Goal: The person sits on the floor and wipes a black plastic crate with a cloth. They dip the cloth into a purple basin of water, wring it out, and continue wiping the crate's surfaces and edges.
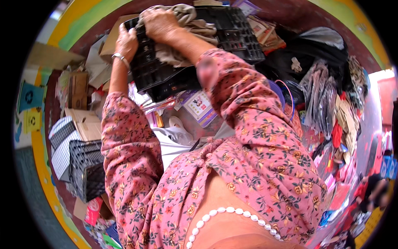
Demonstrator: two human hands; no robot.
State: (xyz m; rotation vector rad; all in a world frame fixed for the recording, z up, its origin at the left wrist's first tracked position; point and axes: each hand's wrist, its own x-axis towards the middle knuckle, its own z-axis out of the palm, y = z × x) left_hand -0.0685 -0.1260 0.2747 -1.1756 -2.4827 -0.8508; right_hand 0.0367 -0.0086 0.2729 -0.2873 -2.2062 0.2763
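Right hand [159,23]: top centre of the frame, fingers closed on the grey cloth [186,31].
Left hand [126,41]: upper left, clamped on the rim of the black plastic crate [236,35].
Cloth: draped over the crate.
Second crate [87,168]: lower left, well apart.

Black plastic crate [166,70], tilted, grey cloth [186,25] bunched on top

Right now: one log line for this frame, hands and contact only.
left hand: grips rim of black plastic crate | right hand: pressed on grey cloth in crate | crate: tilted over clutter
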